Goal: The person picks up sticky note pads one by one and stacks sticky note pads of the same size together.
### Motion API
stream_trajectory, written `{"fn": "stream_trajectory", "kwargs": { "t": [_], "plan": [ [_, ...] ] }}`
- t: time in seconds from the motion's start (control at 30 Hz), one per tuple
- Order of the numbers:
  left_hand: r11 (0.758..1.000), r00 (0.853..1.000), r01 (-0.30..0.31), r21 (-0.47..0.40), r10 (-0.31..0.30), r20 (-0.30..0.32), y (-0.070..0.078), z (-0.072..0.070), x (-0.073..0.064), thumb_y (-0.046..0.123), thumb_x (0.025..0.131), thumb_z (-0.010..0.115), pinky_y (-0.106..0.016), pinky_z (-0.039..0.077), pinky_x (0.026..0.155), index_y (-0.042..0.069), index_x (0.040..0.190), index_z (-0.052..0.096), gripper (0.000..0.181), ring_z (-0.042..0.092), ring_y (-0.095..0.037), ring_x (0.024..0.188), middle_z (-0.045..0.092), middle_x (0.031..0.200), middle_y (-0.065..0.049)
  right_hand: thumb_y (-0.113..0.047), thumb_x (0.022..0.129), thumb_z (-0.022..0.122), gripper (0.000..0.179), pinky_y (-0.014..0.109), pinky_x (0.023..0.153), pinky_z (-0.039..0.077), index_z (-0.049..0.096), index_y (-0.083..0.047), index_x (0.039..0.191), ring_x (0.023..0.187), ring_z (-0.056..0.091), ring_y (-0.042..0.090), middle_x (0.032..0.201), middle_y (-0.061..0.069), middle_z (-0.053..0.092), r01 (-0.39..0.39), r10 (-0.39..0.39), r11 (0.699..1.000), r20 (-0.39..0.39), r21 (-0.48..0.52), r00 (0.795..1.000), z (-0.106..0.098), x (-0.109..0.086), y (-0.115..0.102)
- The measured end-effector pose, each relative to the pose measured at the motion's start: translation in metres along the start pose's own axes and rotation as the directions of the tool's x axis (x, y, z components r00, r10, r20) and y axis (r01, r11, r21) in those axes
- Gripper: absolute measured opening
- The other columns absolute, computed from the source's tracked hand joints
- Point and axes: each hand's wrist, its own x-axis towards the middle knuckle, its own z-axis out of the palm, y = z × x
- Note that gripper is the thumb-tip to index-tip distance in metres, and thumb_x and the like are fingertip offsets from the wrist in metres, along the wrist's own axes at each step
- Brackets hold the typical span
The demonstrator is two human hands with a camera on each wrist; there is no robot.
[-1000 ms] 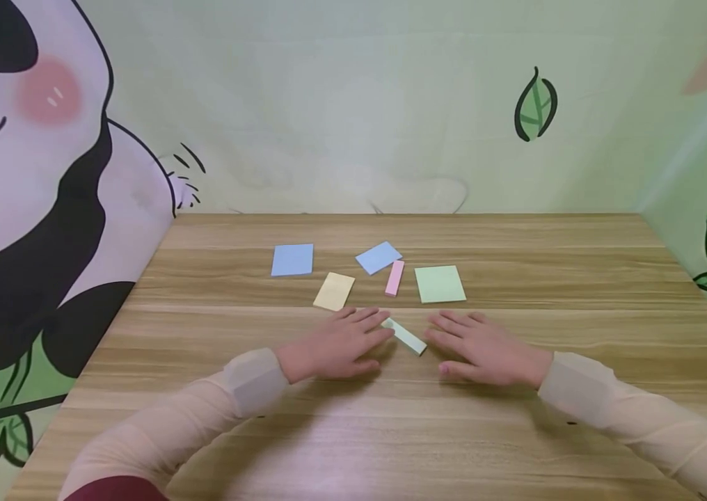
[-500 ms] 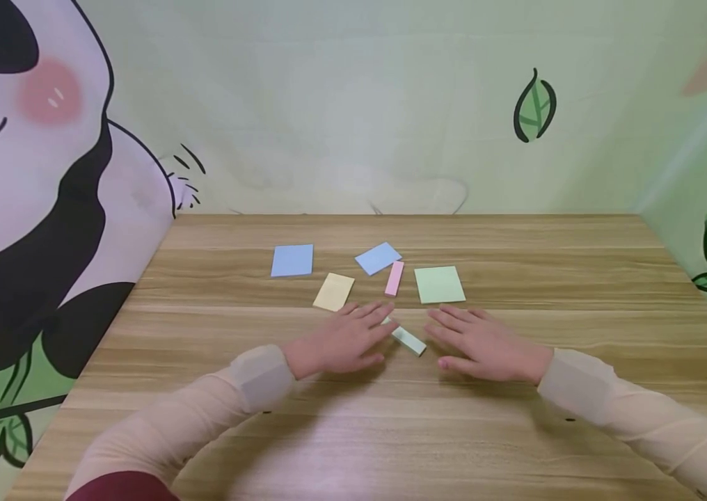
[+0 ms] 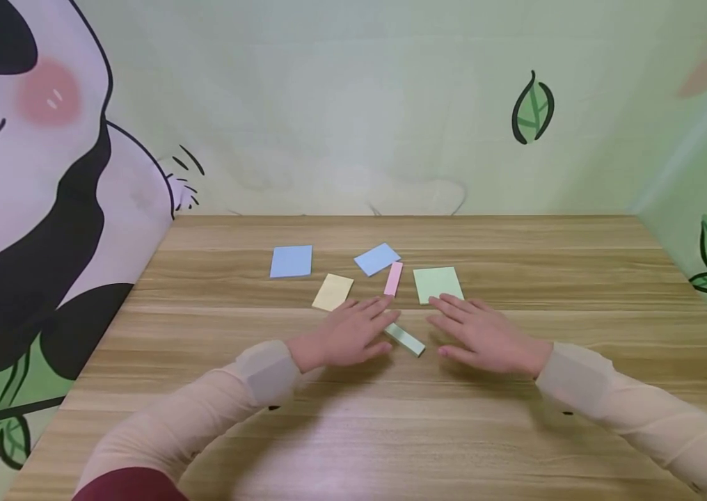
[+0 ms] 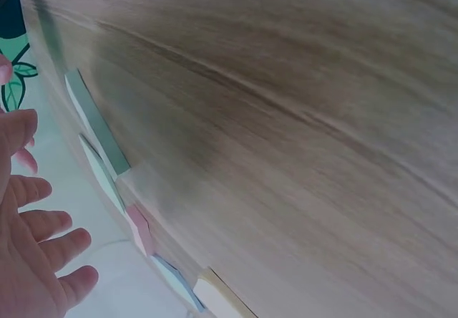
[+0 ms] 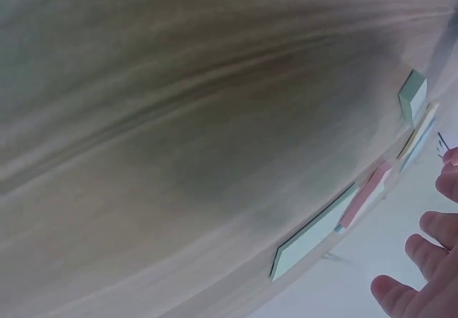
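Note:
My left hand [image 3: 353, 334] is held palm down with fingers extended, over the far end of a narrow pale green sticky-note pad [image 3: 406, 339]. Across from it, my right hand [image 3: 485, 337] is also palm down and holds nothing. Its fingertips overlap the near edge of a square green sticky-note pad [image 3: 438, 284] in the head view. Both wrist views show the fingers apart from the pads. Beyond the hands lie a narrow pink pad [image 3: 394, 278], a blue rectangular pad [image 3: 377, 259], a blue square pad [image 3: 291, 261] and a yellow pad [image 3: 332, 292], partly behind the left fingers.
The pads lie flat on a wood-grain table [image 3: 403, 445]. A pale wall covering [image 3: 328, 104] with a printed panda and leaves rises at the table's back edge. The pink pad's far end is beside the blue rectangular pad.
Both hands have shifted slightly away from the body. The right fingertips now overlap the green square pad in the head view. The pads have stayed in place.

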Motion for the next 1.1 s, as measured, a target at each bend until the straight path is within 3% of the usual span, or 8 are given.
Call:
{"fn": "stream_trajectory", "kwargs": {
  "t": [0.2,0.37,0.53,0.9,1.1],
  "plan": [
    [0.998,0.998,0.011,-0.061,-0.014,-0.059,-0.001,-0.001,0.007,0.040,0.090,0.041,-0.044,0.036,0.095,0.010,0.133,0.038,0.053,0.039,-0.025,0.124,0.039,0.137,-0.011,-0.039,0.087,0.048,0.052,0.052,0.096,0.033,0.044,-0.007,0.128,0.128,0.032,0.031,0.140,0.013,0.033,-0.016,0.016,1.000,-0.018,0.003,1.000,-0.004,0.005,0.004],
    [0.991,0.997,0.033,-0.132,-0.042,-0.068,0.001,-0.006,0.014,0.037,0.090,0.042,-0.042,0.036,0.096,0.006,0.129,0.041,0.049,0.045,-0.025,0.119,0.046,0.130,-0.011,-0.035,0.085,0.053,0.049,0.052,0.095,0.033,0.048,-0.007,0.125,0.124,0.036,0.033,0.137,0.015,0.038,-0.032,0.033,0.999,-0.059,0.020,0.998,-0.008,0.009,0.007],
    [0.987,0.993,0.068,-0.142,-0.081,-0.089,0.003,-0.008,0.020,0.034,0.089,0.046,-0.036,0.045,0.084,0.006,0.123,0.048,0.044,0.056,-0.021,0.103,0.056,0.116,-0.007,-0.032,0.084,0.056,0.045,0.051,0.093,0.036,0.051,-0.006,0.120,0.119,0.042,0.033,0.131,0.016,0.044,-0.037,0.040,0.999,-0.097,0.028,0.994,-0.011,0.011,0.010],
    [0.969,0.986,0.124,-0.213,-0.144,-0.079,0.005,-0.013,0.030,0.031,0.088,0.048,-0.032,0.045,0.061,0.007,0.102,0.056,0.029,0.057,-0.017,0.075,0.059,0.087,-0.003,-0.029,0.084,0.056,0.039,0.046,0.090,0.039,0.054,-0.005,0.115,0.108,0.050,0.030,0.115,0.014,0.055,-0.088,0.090,0.996,-0.099,0.023,0.991,-0.015,0.014,0.016],
    [0.949,0.980,0.173,-0.265,-0.192,-0.050,0.008,-0.016,0.035,0.029,0.088,0.047,-0.030,0.043,0.056,0.009,0.093,0.056,0.022,0.056,-0.015,0.070,0.060,0.084,-0.001,-0.025,0.083,0.058,0.037,0.044,0.086,0.042,0.056,-0.002,0.111,0.101,0.053,0.029,0.106,0.014,0.058,-0.099,0.103,0.994,-0.113,0.042,0.988,-0.017,0.016,0.016]
  ]
}}
